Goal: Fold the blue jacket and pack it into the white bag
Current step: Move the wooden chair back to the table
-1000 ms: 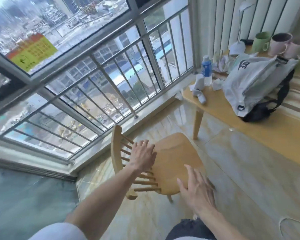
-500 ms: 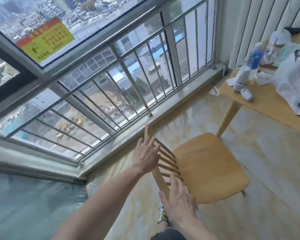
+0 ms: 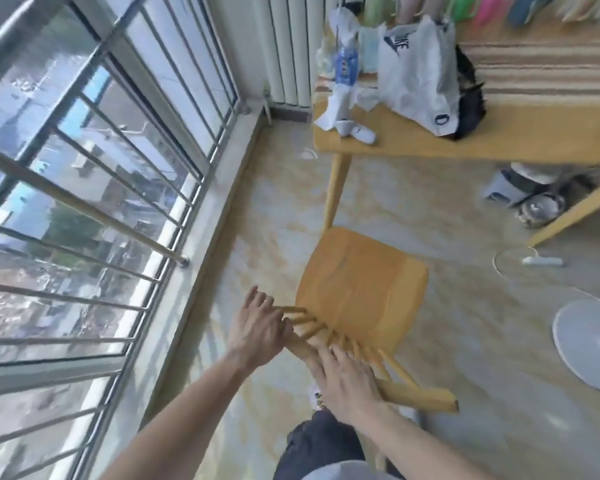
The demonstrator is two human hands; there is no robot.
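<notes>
The white bag (image 3: 416,71), with a dark logo, stands upright on the wooden table (image 3: 534,140) at the top right. No blue jacket is in sight. A wooden chair (image 3: 361,292) stands on the floor in front of me, its spindle back toward me. My left hand (image 3: 257,330) grips the left end of the chair's top rail, fingers over the spindles. My right hand (image 3: 347,379) lies over the rail's middle, fingers wrapped onto it.
A black bag (image 3: 469,95) leans behind the white one. A blue bottle (image 3: 345,69) and crumpled tissues (image 3: 340,109) sit on the table's left end. The window railing (image 3: 84,209) runs along the left. A fan base (image 3: 589,344), power strip (image 3: 541,260) and metal bowl (image 3: 541,209) are on the floor.
The chair has turned so its back faces me. Both hands, open above it before, have closed onto the top rail. The view has swung right and down.
</notes>
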